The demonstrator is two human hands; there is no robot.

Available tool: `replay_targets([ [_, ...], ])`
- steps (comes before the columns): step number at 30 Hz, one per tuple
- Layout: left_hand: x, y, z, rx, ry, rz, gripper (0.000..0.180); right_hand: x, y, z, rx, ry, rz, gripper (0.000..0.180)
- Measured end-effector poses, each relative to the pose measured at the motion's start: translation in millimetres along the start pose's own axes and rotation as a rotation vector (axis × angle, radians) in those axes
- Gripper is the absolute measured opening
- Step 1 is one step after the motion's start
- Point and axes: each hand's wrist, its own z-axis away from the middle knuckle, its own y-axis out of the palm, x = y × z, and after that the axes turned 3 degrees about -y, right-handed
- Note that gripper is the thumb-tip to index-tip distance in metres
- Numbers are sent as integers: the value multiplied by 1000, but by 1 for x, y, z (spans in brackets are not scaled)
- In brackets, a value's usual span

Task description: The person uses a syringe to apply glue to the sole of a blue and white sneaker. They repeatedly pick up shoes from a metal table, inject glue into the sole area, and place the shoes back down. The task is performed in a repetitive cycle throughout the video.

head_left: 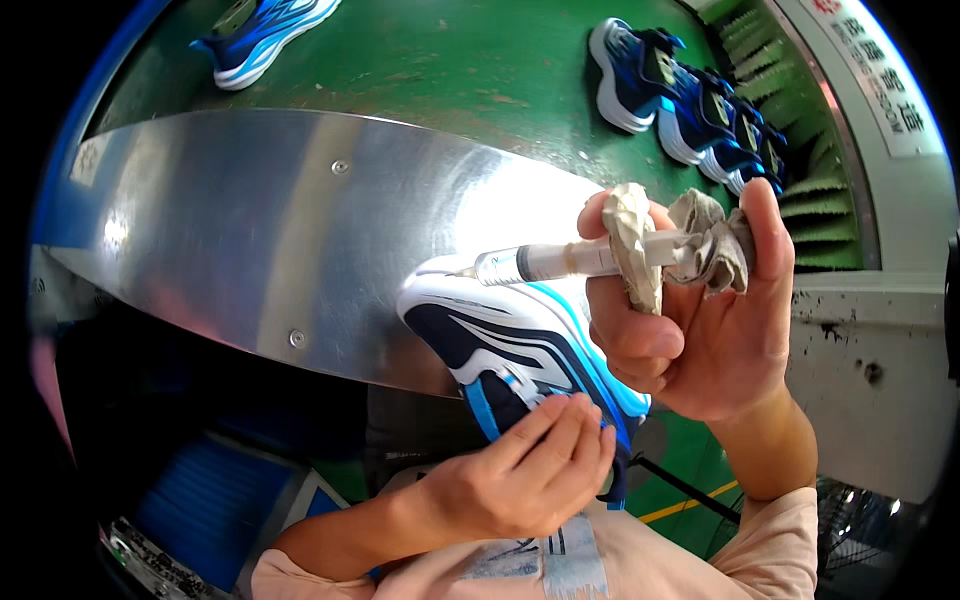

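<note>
My right hand (pixel 690 330) is closed around a clear syringe (pixel 545 262), with cloth or tape wrapped about its finger flange and plunger end. The thumb presses toward the wrapped plunger. The syringe's thin tip points left, at the toe edge of a blue, navy and white sneaker (pixel 530 335); whether it touches cannot be told. The sneaker lies tilted over the near edge of the metal plate, toe away from me. My left hand (pixel 535 465) grips it near the laces and opening, fingers pinched together and partly hiding the upper.
A curved shiny metal plate (pixel 230 230) borders a green conveyor belt (pixel 430 70). One sneaker (pixel 270 40) sits on the belt at far left. Several more sneakers (pixel 640 75) line up at far right, beside green brush strips (pixel 815 150) and a white machine housing (pixel 890 70).
</note>
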Motion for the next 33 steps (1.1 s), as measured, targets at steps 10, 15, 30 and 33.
replay_targets([
  [10, 6, 2, 5, -59, 34, -27, 21, 1, 10, -30, -17, 148, 55, 88],
  [15, 9, 2, 7, -59, 46, -27, 21, 8, 21, -31, 29, 153, 311, 94],
  [30, 4, -3, 3, -24, -10, 33, 16, -36, -22, 66, -103, -149, 54, 100],
  [33, 4, -8, -1, 19, -20, 46, 18, -50, -27, 85, -141, -144, 9, 101],
])
